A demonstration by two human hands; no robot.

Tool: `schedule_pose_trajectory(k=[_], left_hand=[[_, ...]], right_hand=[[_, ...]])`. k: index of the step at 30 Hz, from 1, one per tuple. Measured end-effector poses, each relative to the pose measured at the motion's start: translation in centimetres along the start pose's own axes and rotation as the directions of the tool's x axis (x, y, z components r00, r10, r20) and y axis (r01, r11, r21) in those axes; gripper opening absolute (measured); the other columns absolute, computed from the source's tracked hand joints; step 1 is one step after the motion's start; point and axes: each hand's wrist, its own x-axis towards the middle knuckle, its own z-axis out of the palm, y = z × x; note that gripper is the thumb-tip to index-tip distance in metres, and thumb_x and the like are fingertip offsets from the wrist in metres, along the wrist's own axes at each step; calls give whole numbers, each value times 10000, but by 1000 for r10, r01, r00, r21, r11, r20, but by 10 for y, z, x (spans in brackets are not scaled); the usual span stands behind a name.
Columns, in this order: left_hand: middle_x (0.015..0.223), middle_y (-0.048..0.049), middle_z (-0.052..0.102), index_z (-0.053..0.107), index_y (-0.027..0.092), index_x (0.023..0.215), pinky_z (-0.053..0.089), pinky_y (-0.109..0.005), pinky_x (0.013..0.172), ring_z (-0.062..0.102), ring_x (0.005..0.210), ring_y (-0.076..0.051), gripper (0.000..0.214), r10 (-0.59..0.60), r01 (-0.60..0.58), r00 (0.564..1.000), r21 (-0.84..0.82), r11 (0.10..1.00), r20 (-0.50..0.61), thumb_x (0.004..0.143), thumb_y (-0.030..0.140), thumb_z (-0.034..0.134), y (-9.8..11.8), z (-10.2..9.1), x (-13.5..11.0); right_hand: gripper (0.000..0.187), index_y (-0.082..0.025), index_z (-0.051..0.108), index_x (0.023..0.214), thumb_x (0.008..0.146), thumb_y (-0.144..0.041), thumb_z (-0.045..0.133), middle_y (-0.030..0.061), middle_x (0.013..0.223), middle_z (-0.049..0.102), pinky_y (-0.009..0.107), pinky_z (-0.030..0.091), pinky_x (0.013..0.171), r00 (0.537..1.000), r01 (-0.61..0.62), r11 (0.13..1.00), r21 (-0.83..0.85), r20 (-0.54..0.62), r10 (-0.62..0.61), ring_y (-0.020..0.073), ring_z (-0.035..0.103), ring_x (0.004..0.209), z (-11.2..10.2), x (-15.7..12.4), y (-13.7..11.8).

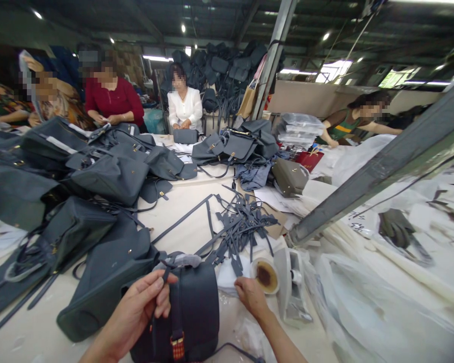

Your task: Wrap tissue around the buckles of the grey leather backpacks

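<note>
In the head view, the left hand (136, 297) is half closed, thumb and fingers pinching a thin strap (165, 282) at the top of a slate-grey leather bag (189, 307), which sits on the table (196, 222) and runs off the bottom edge. The right hand (251, 297) curls loosely, its fingertips against white padding (229, 277) beside a tape roll (265, 276); whether it grips anything is hard to make out

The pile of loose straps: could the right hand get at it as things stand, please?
Probably yes: the right hand sits just below the pile of loose straps, with only soft white wrapping between.
</note>
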Motion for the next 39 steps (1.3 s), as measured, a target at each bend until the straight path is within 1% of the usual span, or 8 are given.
schedule_pose_trajectory(k=[5,10,15,21,23,25,29,39], left_hand=[[518,63,448,698,135,858,381,-240,517,420,475,-78,317,-15,16,999,12,1000,-29,719,413,762,0,0,-1],[512,69,448,691,139,837,378,-237,505,408,463,-71,320,-18,18,1000,-9,1000,-26,703,415,779,-1,-1,2],[526,60,473,683,151,839,391,-238,512,441,476,-82,297,-20,20,1000,-15,1000,-11,711,401,780,-1,-4,4],[530,62,474,692,152,857,399,-233,515,437,466,-75,280,-10,10,1000,-13,1000,-4,727,387,771,-2,-4,4],[532,61,472,697,149,874,402,-234,517,436,468,-75,282,-4,4,1000,-12,1000,0,737,386,762,-2,-5,4],[534,61,469,701,145,874,404,-236,518,431,465,-72,282,-1,1,1000,-15,1000,1,738,385,761,-3,-6,4],[542,61,462,701,147,871,409,-241,526,428,467,-71,247,9,-8,1000,-29,1000,10,759,363,745,-4,-9,5],[545,62,450,714,132,894,409,-231,518,415,466,-61,251,25,-24,999,-41,999,36,783,356,723,-3,-8,10]], right_hand=[[349,-218,605,1238,939,-292,440,113,949,731,295,452,687,985,-114,988,-105,-139,99,243,681,857,-12,-26,6],[251,-192,716,967,873,-175,483,157,889,673,365,433,624,948,-266,937,-226,-237,212,330,641,817,-17,-47,35],[246,-197,699,926,881,-128,468,115,923,652,336,430,644,956,-215,949,-231,-251,155,267,626,799,-22,-48,44],[157,-241,658,1003,914,-253,529,54,1012,644,289,417,759,978,43,985,-169,-196,-76,199,600,891,-4,-28,-3],[261,-240,617,1125,864,-256,616,60,1036,650,290,412,743,978,86,985,-149,-178,-112,206,600,896,10,-21,-18],[327,-231,601,1163,839,-249,649,76,1018,660,304,401,714,979,93,987,-133,-168,-115,227,602,879,21,-15,-26],[133,-235,675,950,887,-190,567,66,909,681,309,372,700,983,104,991,-80,-141,-114,231,610,848,33,-9,-26],[172,-200,659,804,890,-214,510,29,803,700,252,411,686,997,4,972,235,-81,15,173,645,782,29,0,-9]])
